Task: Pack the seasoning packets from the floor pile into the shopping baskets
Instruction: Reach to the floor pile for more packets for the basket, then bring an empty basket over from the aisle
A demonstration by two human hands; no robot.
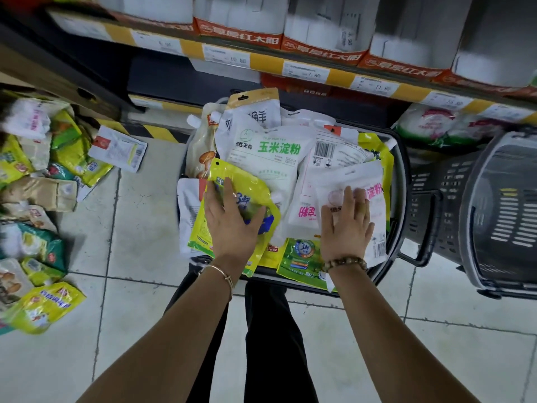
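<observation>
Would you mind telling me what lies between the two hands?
In the head view, a white packet with pink lettering lies between the left hand and the right hand, in the full basket.

Pale tiled floor (pixel 145 286) here: a heap of packets (pixel 35 199) sprawls at left (1 white packet (pixel 119 148) lies just beside it), the stuffed basket (pixel 403 175) sits centre, and 2 slatted baskets (pixel 499 216) lean at right.

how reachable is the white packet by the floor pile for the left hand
Probably yes: the left hand rests flat on a yellow packet, and only bare floor tiles lie between it and the white packet.
</observation>
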